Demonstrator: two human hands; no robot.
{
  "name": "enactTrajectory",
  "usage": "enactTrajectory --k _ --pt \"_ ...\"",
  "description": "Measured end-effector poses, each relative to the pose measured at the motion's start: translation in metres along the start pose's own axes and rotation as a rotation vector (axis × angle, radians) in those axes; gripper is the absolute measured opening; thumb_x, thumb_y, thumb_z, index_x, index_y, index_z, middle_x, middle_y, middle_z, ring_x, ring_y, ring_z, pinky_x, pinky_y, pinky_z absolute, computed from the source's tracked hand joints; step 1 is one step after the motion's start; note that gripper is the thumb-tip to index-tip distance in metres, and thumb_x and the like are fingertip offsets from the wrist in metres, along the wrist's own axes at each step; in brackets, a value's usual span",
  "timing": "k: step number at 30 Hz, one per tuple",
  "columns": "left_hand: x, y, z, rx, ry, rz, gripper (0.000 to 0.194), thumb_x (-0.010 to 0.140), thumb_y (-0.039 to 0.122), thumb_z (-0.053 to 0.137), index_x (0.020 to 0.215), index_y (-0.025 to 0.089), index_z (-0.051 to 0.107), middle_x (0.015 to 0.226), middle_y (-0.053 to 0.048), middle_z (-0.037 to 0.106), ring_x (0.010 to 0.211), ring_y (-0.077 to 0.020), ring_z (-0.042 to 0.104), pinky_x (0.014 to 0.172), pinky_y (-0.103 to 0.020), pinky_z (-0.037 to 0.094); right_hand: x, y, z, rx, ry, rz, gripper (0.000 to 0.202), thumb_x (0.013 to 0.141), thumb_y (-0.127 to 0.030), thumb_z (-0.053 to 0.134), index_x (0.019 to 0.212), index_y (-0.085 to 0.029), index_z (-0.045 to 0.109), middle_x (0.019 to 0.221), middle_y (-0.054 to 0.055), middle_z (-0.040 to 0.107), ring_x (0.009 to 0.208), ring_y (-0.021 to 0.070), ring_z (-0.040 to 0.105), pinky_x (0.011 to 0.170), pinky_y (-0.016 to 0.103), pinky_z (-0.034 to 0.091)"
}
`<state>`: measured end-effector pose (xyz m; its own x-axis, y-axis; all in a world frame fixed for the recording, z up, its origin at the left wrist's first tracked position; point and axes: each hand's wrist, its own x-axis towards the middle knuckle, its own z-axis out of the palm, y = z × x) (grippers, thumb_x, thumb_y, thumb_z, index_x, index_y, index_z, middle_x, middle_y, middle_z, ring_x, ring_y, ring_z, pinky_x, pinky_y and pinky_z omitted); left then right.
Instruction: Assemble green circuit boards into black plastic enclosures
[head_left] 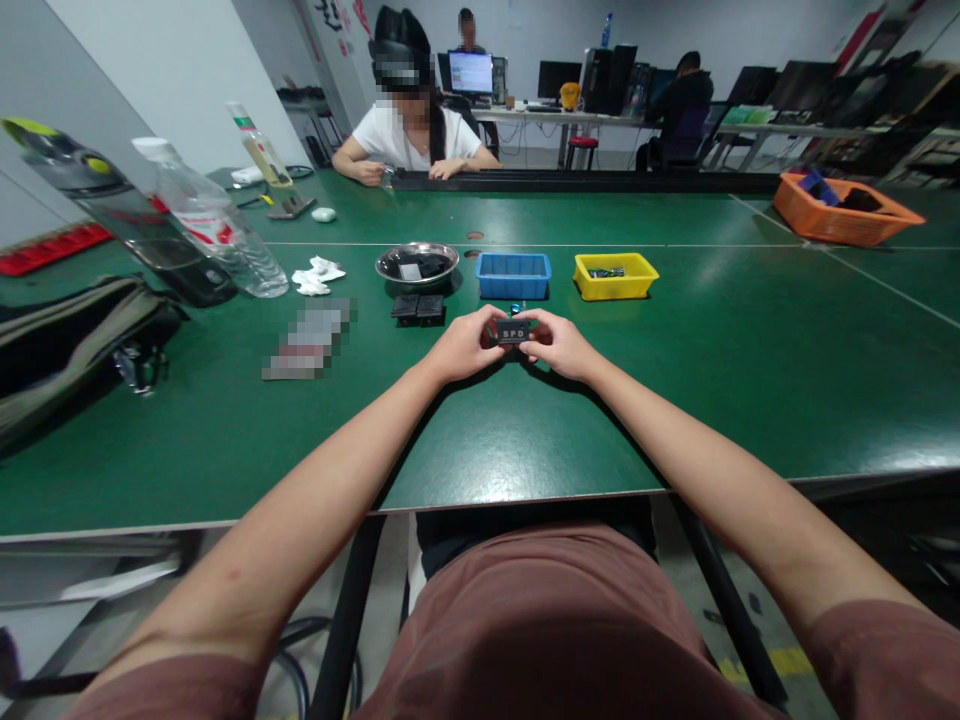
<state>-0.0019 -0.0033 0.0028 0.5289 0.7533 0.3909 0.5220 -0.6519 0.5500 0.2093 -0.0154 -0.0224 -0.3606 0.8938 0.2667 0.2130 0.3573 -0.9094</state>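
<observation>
Between my two hands is a small black box marked "SPD" (513, 332), held over the green table (510, 430). My left hand (472, 343) pinches its left end, and my right hand (559, 343) grips the right end. Just behind it shows a small blue-green piece (515, 310), too small to name. Farther back stand a blue bin (514, 277), a yellow bin (616, 277) with small metallic parts, and a steel bowl (417, 265) holding dark pieces. In front of the bowl lie two black square parts (418, 309).
At left are a black bag (75, 350), a clear water bottle (214, 225), a dark sports bottle (127, 210) and crumpled tissue (318, 275). An orange basket (844, 225) sits at the far right. Across the table a person (416, 130) in a white shirt rests both hands near its edge.
</observation>
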Motion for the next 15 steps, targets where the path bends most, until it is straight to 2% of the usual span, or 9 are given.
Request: enactTrajectory --k 7,15 --pt "0.0000 -0.0011 0.0008 0.010 -0.007 -0.006 0.036 0.077 0.035 0.067 0.107 0.017 0.062 0.089 -0.003 0.070 0.073 -0.0166 0.062 0.069 -0.027 0.047 0.0003 0.0007 -0.0006 -0.015 0.000 0.003 0.047 0.077 -0.024 0.068 0.124 -0.017 0.061 0.075 -0.003 0.063 0.066 0.0141 0.064 0.067 0.030 0.056" --pt "0.0001 -0.0025 0.0011 0.024 -0.007 0.000 0.045 0.079 0.046 0.070 0.110 0.016 0.062 0.095 -0.006 0.071 0.077 -0.0186 0.064 0.072 -0.029 0.048 -0.0002 -0.0018 -0.0008 -0.024 -0.005 0.010 0.050 0.077 -0.024 0.067 0.126 -0.015 0.060 0.076 -0.002 0.064 0.067 0.0151 0.064 0.069 0.032 0.055"
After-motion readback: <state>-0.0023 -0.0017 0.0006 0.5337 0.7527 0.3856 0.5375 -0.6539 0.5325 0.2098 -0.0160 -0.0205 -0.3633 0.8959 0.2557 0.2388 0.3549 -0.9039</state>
